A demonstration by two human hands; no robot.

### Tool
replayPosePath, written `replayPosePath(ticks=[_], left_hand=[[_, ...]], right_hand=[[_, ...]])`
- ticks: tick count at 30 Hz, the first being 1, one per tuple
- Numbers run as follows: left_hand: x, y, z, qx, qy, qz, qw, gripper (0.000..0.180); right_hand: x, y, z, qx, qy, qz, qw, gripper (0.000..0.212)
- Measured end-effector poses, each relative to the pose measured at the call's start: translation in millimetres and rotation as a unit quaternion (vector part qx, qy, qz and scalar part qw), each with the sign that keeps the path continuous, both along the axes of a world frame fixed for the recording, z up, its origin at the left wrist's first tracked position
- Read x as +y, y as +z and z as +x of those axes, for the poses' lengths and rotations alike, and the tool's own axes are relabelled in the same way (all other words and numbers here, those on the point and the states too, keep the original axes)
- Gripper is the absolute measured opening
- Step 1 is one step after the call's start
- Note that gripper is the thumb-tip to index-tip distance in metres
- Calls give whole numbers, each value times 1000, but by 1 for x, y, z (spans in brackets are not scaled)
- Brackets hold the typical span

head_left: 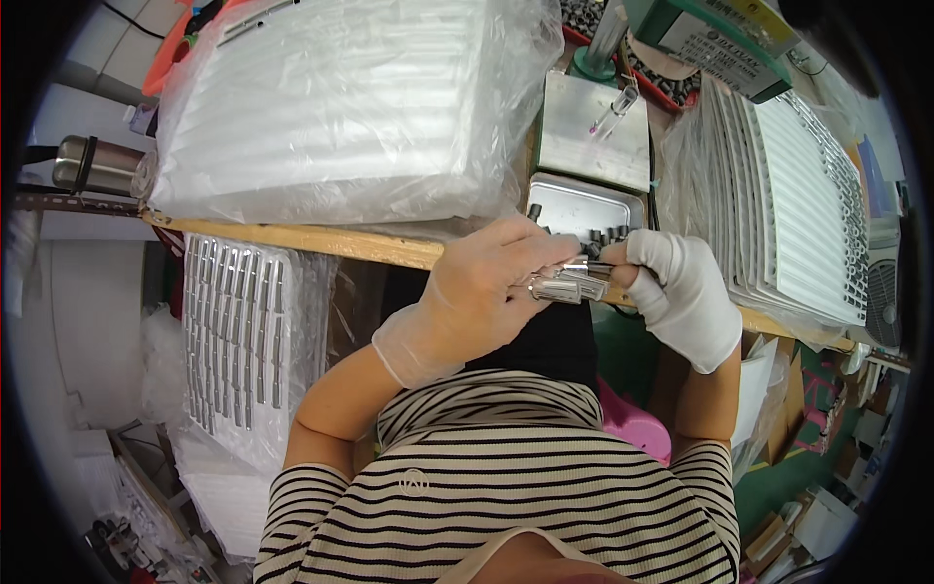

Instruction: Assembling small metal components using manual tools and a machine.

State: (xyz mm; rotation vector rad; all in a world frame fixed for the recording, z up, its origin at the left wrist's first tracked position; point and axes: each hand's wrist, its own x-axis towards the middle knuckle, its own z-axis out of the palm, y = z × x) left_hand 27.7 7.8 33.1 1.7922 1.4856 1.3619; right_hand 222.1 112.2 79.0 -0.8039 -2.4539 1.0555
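My left hand [477, 282], in a thin translucent glove, is closed around several short shiny silver tubes [562, 289], held side by side over the table's front edge. My right hand [686, 292] wears a white fabric glove that leaves some fingertips bare. Its thumb and finger pinch a small dark piece [605, 265] at the right ends of the tubes; the fingers partly hide it. Just beyond both hands, a shallow metal tray [559, 198] holds several small dark grey cylinders [611, 235] along its near side.
A metal block [593, 131] with a clear tube [615, 112] on it stands behind the tray. Plastic-wrapped white ridged trays [321, 117] fill the left; more trays [778, 195] stand at right. Below left lies a tray of silver tubes [233, 331]. A steel flask [97, 165] sits far left.
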Motion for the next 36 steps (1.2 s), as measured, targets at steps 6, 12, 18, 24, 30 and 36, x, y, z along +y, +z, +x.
replayPosePath(ticks=[6,12,18,24,30,36], left_hand=[[18,-6,-2,-164,-44,-166,971,23],[34,17,6,-373,-77,-236,894,25],[46,14,12,-432,-72,-249,864,29],[50,8,12,-498,-50,-204,842,30],[51,-3,15,-281,-11,-60,958,27],[41,9,4,0,-82,-50,995,23]], right_hand=[[27,33,31,-66,-24,154,986,13],[171,67,89,-120,-393,228,883,32],[258,25,86,-219,-193,402,868,35],[221,39,84,-91,-259,291,916,23],[52,29,36,85,-135,-5,987,20],[24,6,27,104,-120,-25,987,15]])
